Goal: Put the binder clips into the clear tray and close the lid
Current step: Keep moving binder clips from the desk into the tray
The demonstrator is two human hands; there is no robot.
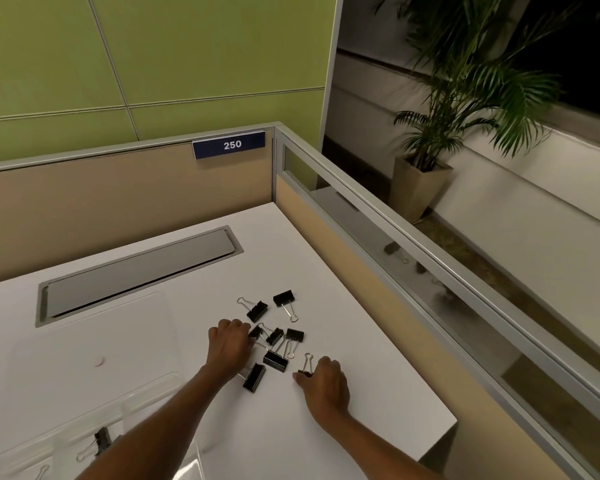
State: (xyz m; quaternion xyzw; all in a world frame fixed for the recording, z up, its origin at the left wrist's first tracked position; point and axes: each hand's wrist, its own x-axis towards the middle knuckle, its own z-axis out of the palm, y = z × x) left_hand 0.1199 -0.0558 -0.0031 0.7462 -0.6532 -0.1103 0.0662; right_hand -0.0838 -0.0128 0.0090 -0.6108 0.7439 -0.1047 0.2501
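Black metal binder clips with silver wire handles (284, 299) lie loose on the white bench (361, 393), mostly between the two grips and just beyond them; their long axes point in many directions. The left grip (229, 344) has its fingers curled down onto one binder clip (257, 331) just ahead of its fingertips. The right grip (324, 379) pinches the black body of another binder clip (305, 369), and its wire handle sticks out beyond the fingers. The clear plastic tray (153, 384) stands open to the left of the left grip and closer to the person, partly under the left forearm; a few clips (101, 439) seem to lie inside it. Its transparent lid (84, 323) lies flat beyond it. I judge that the left grip is nearer to the tray and has the shorter way; the right grip must carry its clip leftward, across the other arm.
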